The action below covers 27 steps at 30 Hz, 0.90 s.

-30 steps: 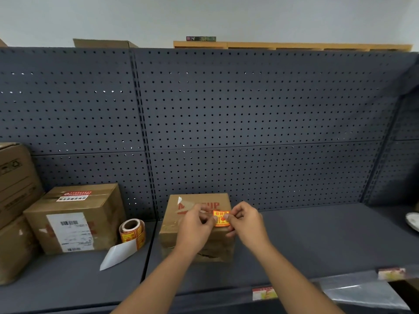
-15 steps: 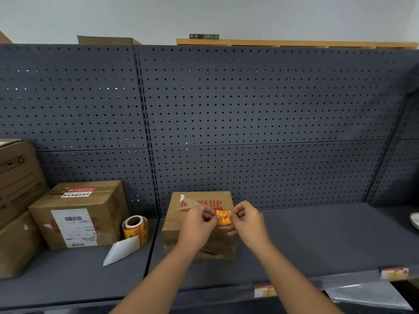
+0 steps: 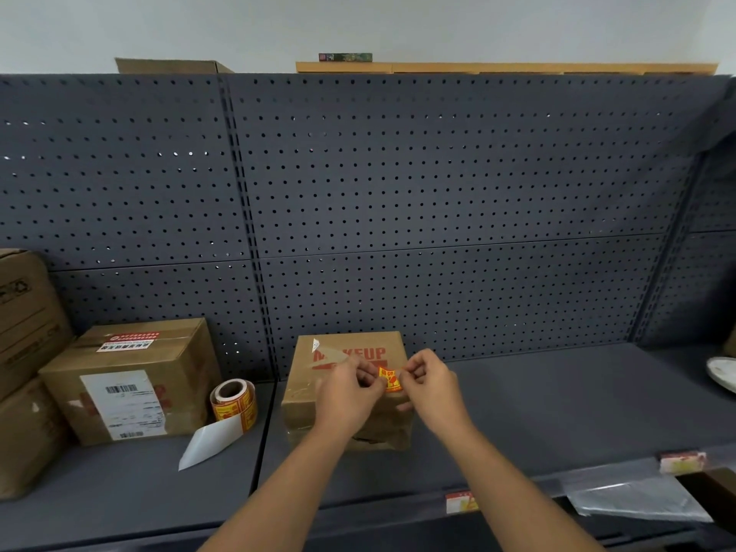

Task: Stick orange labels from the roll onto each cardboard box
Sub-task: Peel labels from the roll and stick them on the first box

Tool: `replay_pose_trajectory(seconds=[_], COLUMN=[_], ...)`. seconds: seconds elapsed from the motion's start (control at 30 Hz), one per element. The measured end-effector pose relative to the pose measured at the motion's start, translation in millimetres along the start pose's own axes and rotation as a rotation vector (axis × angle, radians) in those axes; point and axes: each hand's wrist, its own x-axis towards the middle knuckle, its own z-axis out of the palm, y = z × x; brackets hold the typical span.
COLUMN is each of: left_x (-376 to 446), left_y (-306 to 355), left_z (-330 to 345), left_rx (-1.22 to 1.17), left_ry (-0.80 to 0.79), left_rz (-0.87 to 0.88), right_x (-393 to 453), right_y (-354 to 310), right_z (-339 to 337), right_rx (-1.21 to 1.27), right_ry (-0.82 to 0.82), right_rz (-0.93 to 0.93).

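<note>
Head view. Seen on a dark grey shelf (image 3: 557, 416): a small cardboard box (image 3: 346, 396) with red print on top, standing near the middle, close to the perforated back panel (image 3: 438, 185). Held above its near top edge: one orange label (image 3: 389, 379), pinched on the left side by the left hand (image 3: 350, 388) and on the right side by the right hand (image 3: 428, 382), both with fingers curled on it (grip closed on the label at both sides). Cannot tell if the label already touches the box. Hidden behind both hands: much of the box top and part of the red print.

To the left, well apart from the hands: the label roll (image 3: 235, 404), standing on its side, with a white strip of backing paper (image 3: 211, 442) trailing toward the shelf front. Just beside the roll, further left: a larger box (image 3: 131, 384) with a white shipping label on its front and red-white stickers on top. At the far left edge: two more stacked boxes (image 3: 24, 352), partly cut off. At the far right edge: part of a white dish (image 3: 723, 374). On the shelf front: small price tags (image 3: 460, 502) and a clear plastic sheet (image 3: 637, 502).

Compared with half a second ago: label turned narrower and more upright between the fingers, hands in almost the same place; roll and boxes unmoved.
</note>
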Motion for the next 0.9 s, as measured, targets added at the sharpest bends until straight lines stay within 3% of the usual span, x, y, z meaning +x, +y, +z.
replay_pose_trajectory(seconds=[0.53,0.9], left_x=[4.3,17.0], left_y=[3.0,11.5], left_z=[-0.4,6.4], left_rx=[0.181,0.382], left_ry=[0.014,-0.005], left_rz=[0.029,0.024], right_x=[-1.1,2.1], right_y=[4.0,1.1], right_z=[12.2,29.7], right_rx=[-0.034,-0.497], right_ry=[0.075,0.054], right_rz=[-0.007,0.005])
